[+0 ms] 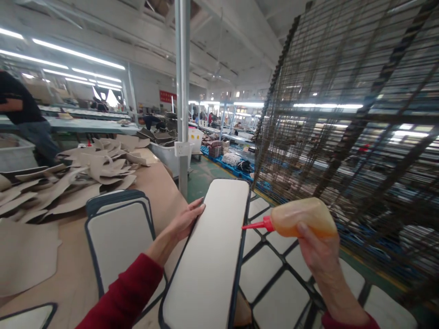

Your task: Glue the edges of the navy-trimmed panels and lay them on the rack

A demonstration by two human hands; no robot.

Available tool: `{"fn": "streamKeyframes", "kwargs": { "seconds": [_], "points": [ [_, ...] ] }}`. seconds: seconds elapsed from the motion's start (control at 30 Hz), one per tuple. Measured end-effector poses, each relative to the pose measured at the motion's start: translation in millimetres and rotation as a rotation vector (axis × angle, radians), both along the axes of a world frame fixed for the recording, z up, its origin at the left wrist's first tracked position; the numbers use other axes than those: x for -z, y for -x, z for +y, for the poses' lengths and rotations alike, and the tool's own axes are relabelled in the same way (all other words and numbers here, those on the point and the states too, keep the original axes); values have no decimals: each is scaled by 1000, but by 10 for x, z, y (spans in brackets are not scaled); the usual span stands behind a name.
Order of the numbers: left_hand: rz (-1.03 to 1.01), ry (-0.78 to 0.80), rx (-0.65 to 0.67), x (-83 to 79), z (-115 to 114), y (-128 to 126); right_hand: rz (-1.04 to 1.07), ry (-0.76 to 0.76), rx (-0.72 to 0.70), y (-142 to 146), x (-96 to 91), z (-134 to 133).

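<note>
A long white panel with rounded corners and a dark edge (209, 249) is tilted up in front of me. My left hand (187, 220) grips its left edge, fingers wrapped over the side. In my right hand (318, 249) is a squeeze bottle (303, 215) of amber liquid, held on its side. Its red nozzle points left, and the tip is at the panel's right edge; whether it touches I cannot tell. Dark-edged white panels (120, 237) are stacked on the table to the left. Under the bottle, similar pale panels lie on a dark rack (279, 269).
Curved beige pieces (85, 178) are heaped on the wooden table (161, 183) at left. A metal post (183, 91) with a socket box rises beyond the table. At right stands a tall wire rack (343, 105). A person in dark clothes (24, 105) bends over at far left.
</note>
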State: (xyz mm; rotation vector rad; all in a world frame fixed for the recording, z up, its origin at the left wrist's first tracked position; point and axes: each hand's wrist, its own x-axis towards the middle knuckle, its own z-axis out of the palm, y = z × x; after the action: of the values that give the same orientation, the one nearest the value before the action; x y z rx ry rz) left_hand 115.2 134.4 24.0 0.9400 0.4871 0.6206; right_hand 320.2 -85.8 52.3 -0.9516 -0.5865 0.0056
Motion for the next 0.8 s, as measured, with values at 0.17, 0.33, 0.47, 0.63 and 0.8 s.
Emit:
{"fn": "streamKeyframes", "kwargs": {
  "seconds": [0.17,0.33,0.47,0.63,0.8],
  "points": [
    [2,7,6,5,10,-3,-44,60,-36,48,130,-93],
    [16,27,-13,31,48,-27,-6,87,-65,161,250,-194],
    [14,25,-12,52,80,-39,-34,143,-119,202,346,-285],
    [35,41,-38,88,117,-38,-113,222,-206,289,540,-431],
    [23,71,-165,126,212,-15,139,248,-298,376,740,-579]
  ]
}}
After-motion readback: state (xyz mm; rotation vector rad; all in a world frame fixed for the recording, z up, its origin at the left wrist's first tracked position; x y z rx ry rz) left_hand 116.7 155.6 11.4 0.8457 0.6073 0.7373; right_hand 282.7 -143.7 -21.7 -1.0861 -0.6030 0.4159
